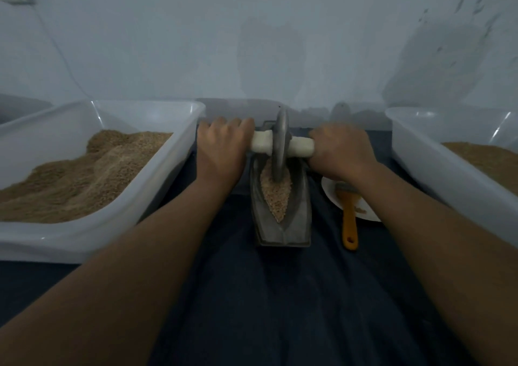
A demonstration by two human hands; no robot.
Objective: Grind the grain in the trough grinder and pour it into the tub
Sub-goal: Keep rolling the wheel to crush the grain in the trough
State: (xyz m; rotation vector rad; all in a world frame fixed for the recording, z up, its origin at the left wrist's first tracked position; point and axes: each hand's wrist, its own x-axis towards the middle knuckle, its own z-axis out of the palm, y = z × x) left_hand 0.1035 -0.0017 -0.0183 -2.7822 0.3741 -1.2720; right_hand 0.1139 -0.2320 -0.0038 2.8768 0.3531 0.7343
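left hand (224, 144): fingers curled round the left end of the white axle handle (262, 140).
right hand (340, 152): fingers wrapped round the right end, same grip.
wheel (280, 147): metal disc, upright, standing in the trough grinder (280, 214) towards its far end.
grain (276, 194): in the trough channel, still looks coarse; grinding underway, I'd say.
handling: grinder looks like cast metal, likely heavy and stiff. To pour, take the trough body by its sides; grain is loose and will slide fast.
tubs: left tub (179, 152) and right tub (420, 152) both hold material; can't tell which is the target.
brush (349, 219): orange handle, lying across a white plate (330, 194) right of the grinder.
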